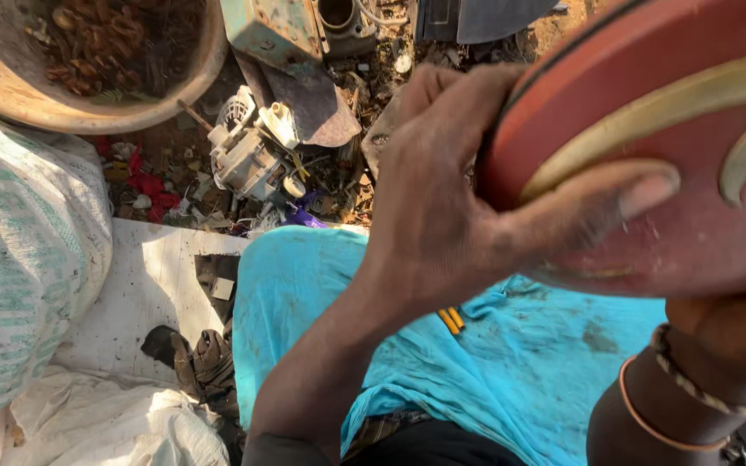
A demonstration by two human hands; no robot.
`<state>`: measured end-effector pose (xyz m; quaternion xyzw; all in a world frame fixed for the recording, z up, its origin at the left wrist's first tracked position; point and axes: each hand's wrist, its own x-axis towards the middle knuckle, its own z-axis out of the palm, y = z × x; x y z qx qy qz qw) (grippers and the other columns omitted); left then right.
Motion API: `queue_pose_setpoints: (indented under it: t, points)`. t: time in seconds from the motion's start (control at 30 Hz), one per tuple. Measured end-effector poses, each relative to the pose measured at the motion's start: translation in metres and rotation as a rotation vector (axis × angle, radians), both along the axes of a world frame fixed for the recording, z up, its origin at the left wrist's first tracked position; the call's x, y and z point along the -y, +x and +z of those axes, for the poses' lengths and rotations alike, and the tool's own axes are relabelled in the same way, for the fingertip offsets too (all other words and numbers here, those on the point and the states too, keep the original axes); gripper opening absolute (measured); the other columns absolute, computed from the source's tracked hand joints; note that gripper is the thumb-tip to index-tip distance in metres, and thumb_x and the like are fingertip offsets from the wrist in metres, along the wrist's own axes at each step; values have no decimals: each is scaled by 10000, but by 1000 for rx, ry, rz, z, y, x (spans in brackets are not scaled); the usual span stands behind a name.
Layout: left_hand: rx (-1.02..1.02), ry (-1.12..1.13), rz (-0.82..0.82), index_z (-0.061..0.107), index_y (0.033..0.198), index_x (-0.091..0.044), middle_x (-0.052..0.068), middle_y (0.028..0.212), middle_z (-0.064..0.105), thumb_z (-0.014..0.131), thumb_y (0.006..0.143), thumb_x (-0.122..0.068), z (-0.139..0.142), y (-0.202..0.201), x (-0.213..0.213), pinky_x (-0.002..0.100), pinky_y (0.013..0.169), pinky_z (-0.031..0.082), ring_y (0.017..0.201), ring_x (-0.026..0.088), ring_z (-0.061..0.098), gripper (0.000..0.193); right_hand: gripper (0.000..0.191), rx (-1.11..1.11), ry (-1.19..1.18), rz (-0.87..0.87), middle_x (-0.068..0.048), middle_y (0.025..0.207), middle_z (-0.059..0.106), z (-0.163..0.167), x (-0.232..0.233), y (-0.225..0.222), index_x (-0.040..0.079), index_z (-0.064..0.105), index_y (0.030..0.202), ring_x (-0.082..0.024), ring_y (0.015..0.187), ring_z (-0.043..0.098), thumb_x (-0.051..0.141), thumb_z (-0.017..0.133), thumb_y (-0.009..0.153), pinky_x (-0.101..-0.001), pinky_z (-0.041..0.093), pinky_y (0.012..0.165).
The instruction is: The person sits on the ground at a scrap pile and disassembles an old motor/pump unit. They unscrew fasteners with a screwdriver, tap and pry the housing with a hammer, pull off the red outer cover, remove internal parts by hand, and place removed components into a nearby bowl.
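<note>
A large red round disc [692, 138] with curved pale ridges on its face fills the upper right, held close to the camera. My left hand [451, 198] grips its left edge, thumb pressed across the face and fingers wrapped behind. My right hand [727, 324] supports the disc from underneath at the lower right; only its wrist, wearing thin bracelets, and part of the palm show. Below the hands lies a turquoise cloth [511, 345] over my lap.
A small electric motor [252, 151] lies on littered ground among scraps. At the top left stands a wide basin [174, 95] of rusty bits. A woven sack [19, 250] sits at the left beside a white board [144, 293], and a rusted metal casing [274, 30] is at the top.
</note>
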<state>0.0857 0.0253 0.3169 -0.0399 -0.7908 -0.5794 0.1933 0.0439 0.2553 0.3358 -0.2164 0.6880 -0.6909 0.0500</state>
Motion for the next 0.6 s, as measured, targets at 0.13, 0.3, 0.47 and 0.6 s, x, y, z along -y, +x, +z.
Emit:
queue_pose_setpoints:
  t: [0.13, 0.3, 0.47, 0.6]
  points:
    - [288, 83, -62, 762, 1102, -51, 112, 1038, 653, 722, 794, -741, -55, -9, 0, 418, 914, 530, 1091, 263, 564, 757, 765, 230, -105, -196, -145, 1582, 516, -102, -4, 3, -17, 386, 1617, -242, 1435, 559, 482, 613, 1084, -419, 468, 1242]
    - [656, 222, 1, 652, 1230, 0, 199, 1051, 773, 776, 660, -678, -160, -26, 5, 430, 829, 637, 942, 280, 783, 895, 560, 534, 111, -374, -94, 1229, 692, -198, -1, 3, 3, 580, 1312, -173, 1127, 679, 347, 768, 912, -367, 552, 1009]
    - [694, 353, -36, 606, 1334, -11, 193, 1162, 747, 742, 732, -658, -193, -12, 5, 429, 890, 626, 1051, 288, 758, 895, 660, 508, -4, -268, -118, 1288, 661, -175, 16, -3, 1, 523, 1392, -194, 1168, 654, 304, 823, 889, -366, 543, 1026]
    - [501, 529, -62, 461, 1504, -35, 244, 1401, 615, 603, 851, -752, -204, -26, 8, 485, 1077, 525, 1308, 337, 618, 980, 630, 231, 259, -279, -138, 1291, 660, -155, 23, -6, 14, 502, 1390, -219, 1182, 658, 210, 838, 894, -386, 575, 1014]
